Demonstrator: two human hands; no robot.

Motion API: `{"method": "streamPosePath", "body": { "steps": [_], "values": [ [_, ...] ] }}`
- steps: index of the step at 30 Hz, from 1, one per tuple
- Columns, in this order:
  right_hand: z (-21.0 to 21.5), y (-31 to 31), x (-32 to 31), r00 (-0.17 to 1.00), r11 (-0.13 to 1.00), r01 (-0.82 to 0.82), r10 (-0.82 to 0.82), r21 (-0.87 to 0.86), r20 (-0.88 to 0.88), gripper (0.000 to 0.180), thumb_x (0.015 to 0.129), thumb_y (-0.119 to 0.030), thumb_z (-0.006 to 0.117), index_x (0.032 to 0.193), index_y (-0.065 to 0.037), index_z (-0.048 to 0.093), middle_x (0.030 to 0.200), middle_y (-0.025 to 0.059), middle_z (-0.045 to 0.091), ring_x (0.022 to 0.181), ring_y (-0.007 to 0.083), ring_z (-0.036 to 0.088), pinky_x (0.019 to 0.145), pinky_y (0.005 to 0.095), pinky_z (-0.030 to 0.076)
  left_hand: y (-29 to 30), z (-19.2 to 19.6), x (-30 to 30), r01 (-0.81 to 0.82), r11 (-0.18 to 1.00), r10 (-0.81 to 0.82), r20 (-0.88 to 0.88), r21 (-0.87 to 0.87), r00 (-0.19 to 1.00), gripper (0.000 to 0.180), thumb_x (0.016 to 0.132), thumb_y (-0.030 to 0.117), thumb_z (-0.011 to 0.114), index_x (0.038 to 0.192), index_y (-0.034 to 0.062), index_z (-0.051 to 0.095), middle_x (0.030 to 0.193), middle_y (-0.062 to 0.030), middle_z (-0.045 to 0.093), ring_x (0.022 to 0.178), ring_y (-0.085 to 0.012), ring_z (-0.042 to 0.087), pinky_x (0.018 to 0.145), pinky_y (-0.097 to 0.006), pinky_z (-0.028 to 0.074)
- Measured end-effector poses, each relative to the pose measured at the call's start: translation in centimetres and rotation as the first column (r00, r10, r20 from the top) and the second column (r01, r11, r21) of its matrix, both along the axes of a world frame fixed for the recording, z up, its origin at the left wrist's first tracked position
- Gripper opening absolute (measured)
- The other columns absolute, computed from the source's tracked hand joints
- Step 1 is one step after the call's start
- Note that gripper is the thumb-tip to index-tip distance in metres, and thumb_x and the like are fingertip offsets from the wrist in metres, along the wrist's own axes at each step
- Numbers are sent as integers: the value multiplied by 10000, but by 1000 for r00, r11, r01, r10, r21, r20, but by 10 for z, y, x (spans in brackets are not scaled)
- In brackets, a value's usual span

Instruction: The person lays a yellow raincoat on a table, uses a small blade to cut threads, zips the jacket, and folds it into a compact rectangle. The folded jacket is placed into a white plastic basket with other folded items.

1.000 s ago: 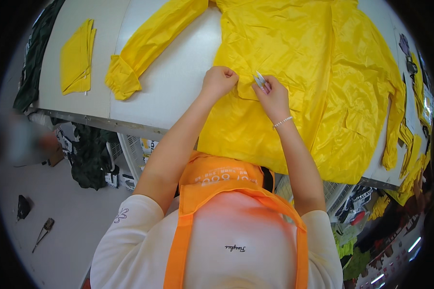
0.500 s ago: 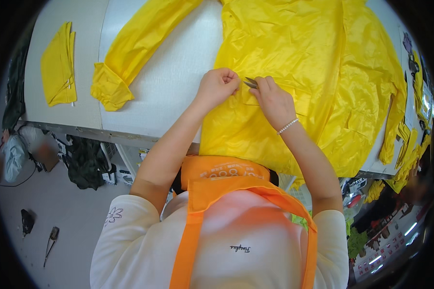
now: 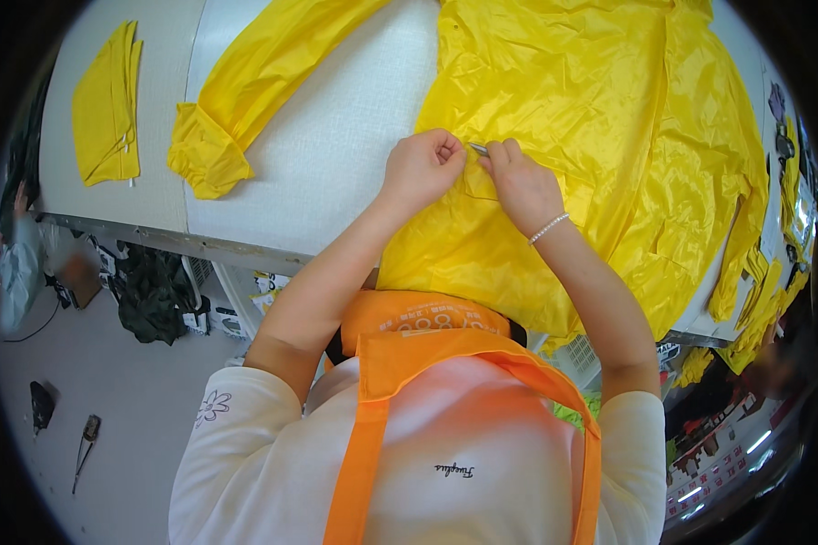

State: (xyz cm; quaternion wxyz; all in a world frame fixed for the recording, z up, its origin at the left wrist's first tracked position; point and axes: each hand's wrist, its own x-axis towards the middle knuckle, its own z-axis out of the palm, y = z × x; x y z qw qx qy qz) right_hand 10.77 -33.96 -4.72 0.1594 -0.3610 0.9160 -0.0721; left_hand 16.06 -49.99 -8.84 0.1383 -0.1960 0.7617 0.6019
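Observation:
A shiny yellow jacket lies spread over the table, its left-hand sleeve stretched out to the side. My left hand is closed in a pinch above the jacket's side; what its fingertips hold is too small to make out. Close beside it, my right hand grips small metal thread snips, the blades pointing toward the left fingertips. From here the blades look closed together. Beneath the right hand, part of the jacket's pocket area is hidden.
Folded yellow fabric pieces lie on the pale table at the left. More yellow garments hang over the right edge. Dark cloth sits below the table, and a person's pale blue sleeve shows at far left.
Both hands have moved slightly to the right in the picture. The snips' blades, apart before, now appear closed together near the left fingertips.

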Motion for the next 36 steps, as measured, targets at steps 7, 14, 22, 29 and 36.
{"method": "streamPosePath", "body": {
  "steps": [7,14,22,29,36],
  "values": [
    [20,54,7,957,905,291,-272,-310,104,283,814,-236,636,1034,-87,536,957,78,586,715,225,634,544,335,503,-71,86,98,723,647,-618,390,-242,683,293,825,311,535,694,69,635,678,-134,626,622,-333,603,569,-432,466],
    [-3,120,4,966,947,249,-257,-205,-18,261,747,-186,687,975,-87,607,912,84,633,670,252,630,559,329,499,-76,88,122,577,650,-422,397,-494,815,291,793,319,634,719,37,617,718,-126,617,675,-318,590,600,-399,460],
    [-9,103,-94,889,895,430,-396,-120,231,300,727,-252,739,826,3,615,683,92,586,584,172,503,584,291,427,23,30,-26,-103,791,-202,-418,-603,886,303,750,229,711,966,43,611,807,-55,620,729,-206,583,653,-307,470],
    [-12,114,-86,738,771,619,-508,-147,443,350,745,-306,737,844,10,624,672,35,555,620,124,481,598,272,424,16,18,-51,110,873,-145,-37,-475,989,222,760,249,696,853,65,613,691,-6,597,621,-124,551,584,-261,446],
    [12,141,-72,577,479,817,-671,-322,466,357,792,-339,667,855,12,662,660,63,588,606,122,522,582,266,430,20,20,-52,105,846,-141,-29,-523,990,208,762,239,688,827,62,599,688,-12,602,613,-129,554,568,-277,443]
  ]
}}
